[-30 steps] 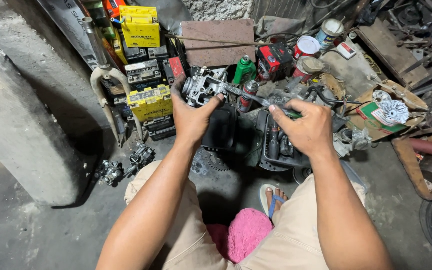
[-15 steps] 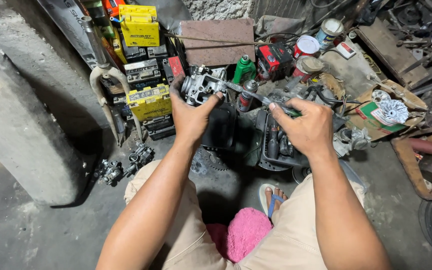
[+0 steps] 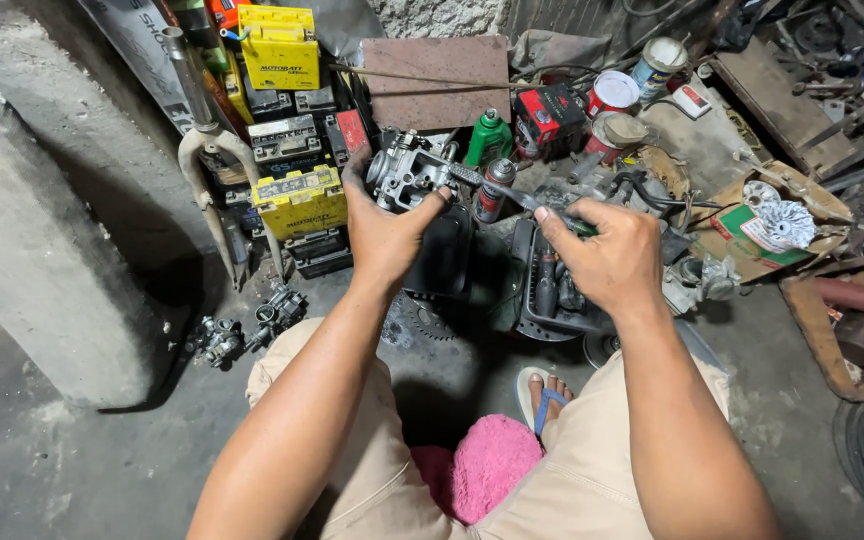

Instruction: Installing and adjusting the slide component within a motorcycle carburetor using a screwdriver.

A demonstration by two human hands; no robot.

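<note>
My left hand (image 3: 384, 232) grips a grey metal carburetor (image 3: 404, 172) and holds it up in front of me. My right hand (image 3: 607, 258) is closed on the handle of a screwdriver (image 3: 497, 186), whose shaft reaches left to the carburetor's side. Both hands hover over a black plastic tray (image 3: 542, 300) with tools in it.
Yellow and black batteries (image 3: 297, 200) are stacked at the left by a fork leg (image 3: 202, 150). A green bottle (image 3: 488, 138), a spray can (image 3: 492, 190), tins (image 3: 612, 95) and scrap lie behind. Small metal parts (image 3: 252, 325) sit on the floor. A pink cloth (image 3: 487, 465) lies between my knees.
Both hands stay in nearly the same place. The carburetor and screwdriver have shifted only slightly.
</note>
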